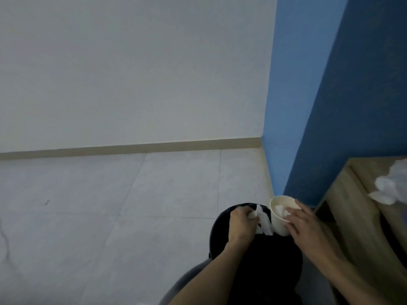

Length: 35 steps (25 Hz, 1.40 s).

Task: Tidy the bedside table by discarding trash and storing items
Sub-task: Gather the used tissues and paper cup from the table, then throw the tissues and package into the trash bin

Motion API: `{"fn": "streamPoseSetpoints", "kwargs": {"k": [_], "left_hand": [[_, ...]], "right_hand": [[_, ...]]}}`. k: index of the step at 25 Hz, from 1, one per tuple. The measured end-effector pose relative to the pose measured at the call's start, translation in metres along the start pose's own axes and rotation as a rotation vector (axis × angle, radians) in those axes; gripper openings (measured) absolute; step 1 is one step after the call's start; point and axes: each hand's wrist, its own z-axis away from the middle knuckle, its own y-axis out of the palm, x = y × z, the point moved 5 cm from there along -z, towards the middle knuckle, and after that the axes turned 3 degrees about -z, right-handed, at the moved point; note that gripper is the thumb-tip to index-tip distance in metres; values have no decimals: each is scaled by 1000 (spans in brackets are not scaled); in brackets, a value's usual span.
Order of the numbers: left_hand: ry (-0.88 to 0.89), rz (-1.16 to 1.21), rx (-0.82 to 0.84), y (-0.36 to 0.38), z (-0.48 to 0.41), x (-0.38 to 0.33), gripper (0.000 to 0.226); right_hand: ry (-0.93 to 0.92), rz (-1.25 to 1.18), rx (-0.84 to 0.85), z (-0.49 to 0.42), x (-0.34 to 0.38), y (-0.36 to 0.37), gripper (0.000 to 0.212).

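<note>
A black trash bin [264, 260] stands on the floor beside the wooden bedside table [352, 216]. My left hand [241, 223] is shut on a crumpled white tissue [329, 219] held over the bin's opening. My right hand [306, 225] grips a white paper cup [278, 213] at the bin's far right rim. The cup is roughly upright and has a bit of white tissue inside. More crumpled white tissues [389, 188] lie on the bedside table top at the right edge of the view.
A blue wall [330, 84] rises behind the bedside table. A white wall and beige skirting [132, 148] run along the pale tiled floor [110, 216] on the left.
</note>
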Motion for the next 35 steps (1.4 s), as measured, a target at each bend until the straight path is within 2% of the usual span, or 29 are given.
{"fn": "streamPoseSetpoints", "kwargs": {"k": [3,6,8,10,13,15,18,21,24,27,31,32,34,35], "left_hand": [[-142,-46,41,10,-1,57,21],[-237,-85,109,21,2,97,19],[-247,-76,174,28,3,111,22],[-214,-152,267,36,1,117,37],[-193,-291,296,44,-6,113,64],[-108,-268,260,49,-11,80,60],[98,-143,241,69,-15,-9,51],[279,-33,253,96,-14,-103,49],[435,-25,311,129,-7,-182,51],[511,-47,385,166,-4,-224,58],[583,-204,434,206,-13,-237,63],[600,-251,426,212,-16,-238,59],[613,-339,392,218,-17,-237,47],[622,-370,368,218,-15,-238,43]], "right_hand": [[20,-25,192,24,-8,71,22],[-33,2,249,41,-6,116,33],[15,-29,318,49,-9,133,29],[55,-46,422,54,-13,144,31],[30,39,329,47,-20,126,46],[39,17,194,34,-27,94,42],[117,34,-28,15,-53,19,42],[191,125,-290,7,-86,-69,33],[305,168,-407,16,-132,-132,42],[445,153,-351,20,-173,-156,44],[644,175,-76,23,-220,-150,50],[649,214,-17,27,-226,-146,56],[587,300,86,32,-236,-136,87],[576,318,129,34,-237,-134,96]]}}
